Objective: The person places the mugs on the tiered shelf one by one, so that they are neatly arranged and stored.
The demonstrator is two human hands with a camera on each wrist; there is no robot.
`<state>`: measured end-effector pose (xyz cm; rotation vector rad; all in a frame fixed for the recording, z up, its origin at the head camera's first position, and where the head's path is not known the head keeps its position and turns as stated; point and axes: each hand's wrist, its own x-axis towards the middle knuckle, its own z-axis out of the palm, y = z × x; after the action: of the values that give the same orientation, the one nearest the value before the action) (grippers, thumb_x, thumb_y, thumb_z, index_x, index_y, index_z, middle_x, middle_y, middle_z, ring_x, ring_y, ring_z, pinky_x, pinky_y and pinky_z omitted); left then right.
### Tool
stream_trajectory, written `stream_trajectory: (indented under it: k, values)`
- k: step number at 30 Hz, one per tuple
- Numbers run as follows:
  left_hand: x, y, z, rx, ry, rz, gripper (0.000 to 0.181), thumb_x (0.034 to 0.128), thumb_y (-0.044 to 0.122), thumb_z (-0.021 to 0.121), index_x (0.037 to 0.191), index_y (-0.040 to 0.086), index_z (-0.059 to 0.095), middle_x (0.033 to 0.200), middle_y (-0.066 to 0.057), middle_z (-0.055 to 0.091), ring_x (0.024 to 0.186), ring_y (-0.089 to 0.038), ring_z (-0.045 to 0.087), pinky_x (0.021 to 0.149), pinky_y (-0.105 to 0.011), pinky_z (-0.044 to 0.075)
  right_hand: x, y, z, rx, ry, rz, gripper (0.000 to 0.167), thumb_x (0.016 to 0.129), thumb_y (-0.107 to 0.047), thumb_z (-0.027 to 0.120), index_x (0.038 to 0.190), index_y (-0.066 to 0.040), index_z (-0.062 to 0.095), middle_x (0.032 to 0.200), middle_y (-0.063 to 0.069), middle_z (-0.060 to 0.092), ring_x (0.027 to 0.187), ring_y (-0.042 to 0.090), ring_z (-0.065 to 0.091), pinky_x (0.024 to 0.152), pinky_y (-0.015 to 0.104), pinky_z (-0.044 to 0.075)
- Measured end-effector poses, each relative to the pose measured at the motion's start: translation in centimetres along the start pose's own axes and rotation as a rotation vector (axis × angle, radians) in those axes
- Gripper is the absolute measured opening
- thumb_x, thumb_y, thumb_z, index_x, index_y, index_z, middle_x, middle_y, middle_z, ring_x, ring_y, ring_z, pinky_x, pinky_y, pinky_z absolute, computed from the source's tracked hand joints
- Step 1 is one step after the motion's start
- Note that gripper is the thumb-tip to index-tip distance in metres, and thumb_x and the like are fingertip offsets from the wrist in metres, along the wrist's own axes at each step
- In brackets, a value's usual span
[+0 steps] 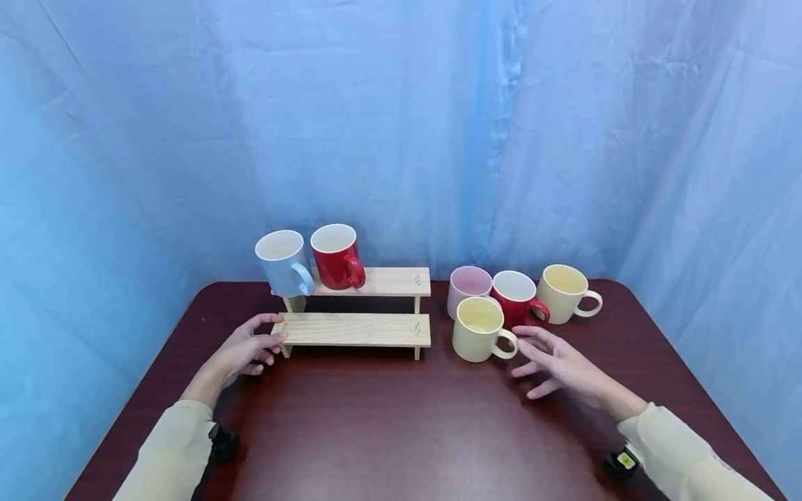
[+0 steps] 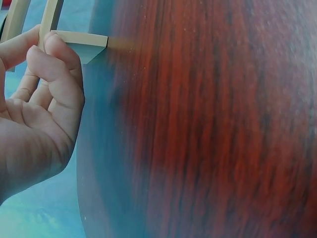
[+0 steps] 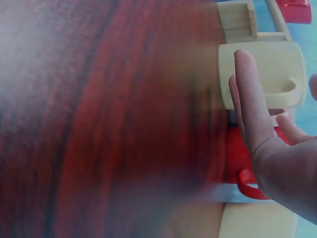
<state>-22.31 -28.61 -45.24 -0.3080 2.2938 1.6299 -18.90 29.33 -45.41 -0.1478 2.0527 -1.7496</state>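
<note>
My left hand (image 1: pixel 241 351) pinches the left end of the lower board of a two-tier wooden rack (image 1: pixel 351 330); the left wrist view shows its thumb and fingers at the board's end (image 2: pixel 74 37). A light blue mug (image 1: pixel 282 275) and a red mug (image 1: pixel 335 268) stand upright on the upper board. To the rack's right, a pale yellow mug (image 1: pixel 473 339) stands on the table, its handle facing my right hand (image 1: pixel 564 369). That hand is beside the handle with fingers extended and nothing held; whether a fingertip touches the handle, I cannot tell.
Behind the front yellow mug stand a pink mug (image 1: pixel 468 280), a second red mug (image 1: pixel 516 306) and another yellow mug (image 1: pixel 564 296), close together on the dark wood table (image 1: pixel 388 431). Blue curtains (image 1: pixel 388 125) hang around the table's back and sides.
</note>
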Motion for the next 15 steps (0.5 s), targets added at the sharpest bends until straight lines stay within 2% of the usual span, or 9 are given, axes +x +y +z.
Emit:
stream_trajectory:
  k: [7,15]
  values:
    - [0.0,0.0,0.1,-0.016,-0.006,0.012,0.061,0.095,0.038,0.072,0.145,0.021,0.041,0.09,-0.008,0.062,0.067,-0.018,0.059,0.053,-0.028,0.049,0.8,0.6,0.3,0.021,-0.062,-0.019,0.055,0.108,-0.032,0.05,0.146,0.004,0.033,0.139,0.024,0.051,0.108,0.041,0.067,0.074,0.058,0.057]
    - [0.2,-0.3,0.0,-0.021,-0.002,0.006,0.062,0.0951,0.038,0.072,0.146,0.021,0.041,0.091,-0.008,0.062,0.067,-0.019,0.058,0.053,-0.028,0.049,1.7,0.7,0.2,0.039,-0.093,-0.042,0.046,0.108,-0.031,0.051,0.137,0.005,0.046,0.127,0.018,0.061,0.103,0.038,0.068,0.074,0.057,0.058]
